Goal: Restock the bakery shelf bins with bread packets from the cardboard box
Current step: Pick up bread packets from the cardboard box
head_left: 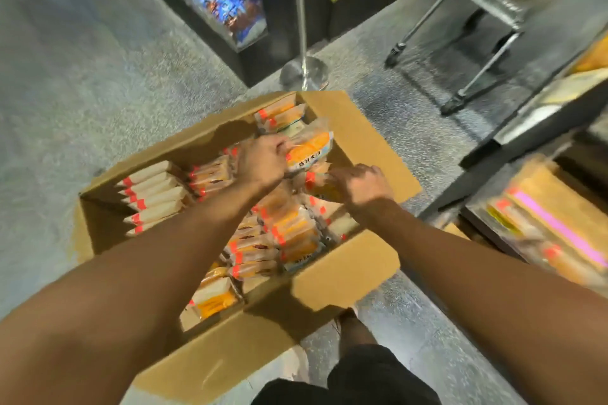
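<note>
Bread packet (309,149) with orange filling and blue-edged label held above the far right part of the open cardboard box (230,342), long axis running near-left to far-right, label face turned up. Gripped at its near-left end by the left hand (263,163), fingers curled round the wrapper. Just beside it, nearer and to the right, the right hand (365,186) with fingers clenched on a second packet (316,182), red-taped end showing toward the left; rest of that packet hidden under the hand.

Inside the box, more packets standing on edge in rows: a pale row (153,199) along the left wall, red tape tabs facing near-left; an orange row (289,233) down the middle under the forearms; a few more at the far corner (279,113). Box flaps folded outward on the far right (371,145) and near right (345,270), narrowing the room on that side; bare gap inside the near-left corner of the box.

Box resting on a grey speckled floor (65,92), open to the left. Shelf bins (556,230) low on the right, holding similar packets, blurred. Beyond the box a metal post on a round base (304,71), dark snack shelves (223,6), and a wire cart frame (477,26) at far right.
</note>
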Available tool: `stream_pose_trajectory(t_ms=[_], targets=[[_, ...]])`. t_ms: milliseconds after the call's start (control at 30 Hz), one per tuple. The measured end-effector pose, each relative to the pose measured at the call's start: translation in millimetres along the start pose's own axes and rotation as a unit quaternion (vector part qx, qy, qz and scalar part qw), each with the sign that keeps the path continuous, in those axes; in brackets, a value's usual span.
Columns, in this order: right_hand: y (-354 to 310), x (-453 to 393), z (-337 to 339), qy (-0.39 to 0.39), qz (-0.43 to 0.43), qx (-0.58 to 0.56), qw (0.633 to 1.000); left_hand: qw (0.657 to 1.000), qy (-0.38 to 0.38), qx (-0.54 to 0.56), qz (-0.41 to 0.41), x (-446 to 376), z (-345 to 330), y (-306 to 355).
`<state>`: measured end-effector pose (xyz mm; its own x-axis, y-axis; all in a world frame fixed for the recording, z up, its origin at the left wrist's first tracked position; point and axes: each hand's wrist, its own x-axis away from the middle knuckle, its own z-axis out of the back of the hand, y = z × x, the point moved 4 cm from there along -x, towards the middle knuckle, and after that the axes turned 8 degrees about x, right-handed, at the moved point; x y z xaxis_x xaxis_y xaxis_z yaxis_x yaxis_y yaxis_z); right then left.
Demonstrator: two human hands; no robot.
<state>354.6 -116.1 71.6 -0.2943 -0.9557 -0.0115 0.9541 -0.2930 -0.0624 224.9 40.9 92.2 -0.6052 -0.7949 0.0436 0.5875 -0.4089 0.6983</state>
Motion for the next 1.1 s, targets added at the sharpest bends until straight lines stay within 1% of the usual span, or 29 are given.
stream_pose_trajectory(t_ms=[67,133,200,267,333,400,467,600,733,800,900,1000,1100], targets=[[6,29,28,-0.009,-0.036,-0.008,0.999,0.999,-0.009,-0.018,-0.031,17,8,35],[16,60,57,0.001,-0.078,-0.051,0.996,0.996,-0.024,-0.034,-0.077,29,9,71],[28,93,85,-0.008,-0.120,-0.085,0.989,0.991,-0.037,-0.045,-0.119,42,7,109],[42,127,108,-0.018,-0.146,-0.106,0.983,0.984,-0.057,-0.050,-0.164,58,0,148],[58,163,128,-0.009,-0.164,-0.104,0.981,0.971,-0.071,-0.077,-0.216,76,-13,187],[77,201,145,0.016,-0.188,-0.082,0.979,0.958,-0.085,-0.105,-0.252,95,-29,226],[99,240,160,0.038,-0.211,-0.052,0.975,0.949,-0.099,-0.107,-0.279,114,-49,265],[149,329,198,0.041,-0.233,-0.010,0.972,0.931,-0.115,-0.100,-0.332,166,-98,361],[209,432,237,0.053,-0.266,0.070,0.960,0.925,-0.104,-0.048,-0.363,226,-153,461],[238,480,259,0.071,-0.270,0.105,0.955,0.916,-0.104,-0.020,-0.386,252,-180,510],[285,545,295,0.097,-0.304,0.128,0.939,0.905,-0.105,0.017,-0.411,284,-212,584],[334,595,327,0.085,-0.342,0.149,0.924,0.892,-0.091,0.047,-0.441,309,-232,651],[380,630,362,0.123,-0.365,0.181,0.905,0.881,-0.086,0.085,-0.457,318,-249,714]])
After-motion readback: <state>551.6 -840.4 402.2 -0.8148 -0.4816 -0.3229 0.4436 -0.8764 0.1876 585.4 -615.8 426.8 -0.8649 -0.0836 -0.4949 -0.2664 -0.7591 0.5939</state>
